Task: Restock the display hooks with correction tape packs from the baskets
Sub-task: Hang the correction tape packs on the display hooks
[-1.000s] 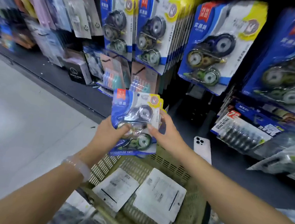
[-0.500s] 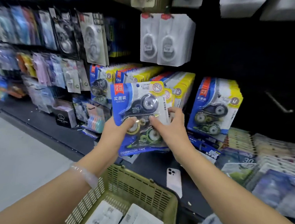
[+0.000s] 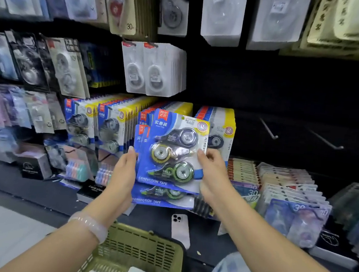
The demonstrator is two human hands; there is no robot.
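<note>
I hold a small stack of blue correction tape packs (image 3: pixel 174 154) up in front of the display, labels facing me. My left hand (image 3: pixel 124 172) grips the stack's left edge. My right hand (image 3: pixel 211 170) pinches the front pack at its right edge, and that pack sits a little higher than the ones behind. Rows of the same blue and yellow packs (image 3: pixel 110 126) hang on hooks just behind and to the left. Two bare metal hooks (image 3: pixel 269 130) stick out of the dark panel to the right. The green basket (image 3: pixel 141 251) sits below, with white pack backs inside.
A white phone (image 3: pixel 181 229) lies on the dark shelf ledge near the basket. White tape packs (image 3: pixel 153 69) hang above the blue ones. Stacks of flat packs (image 3: pixel 284 187) lie on the shelf at right. Small boxes (image 3: pixel 34 165) stand at left.
Both hands have lifted the packs from over the basket up to the hanging rows. My view has tilted upward. The front pack has slid higher than the packs behind it.
</note>
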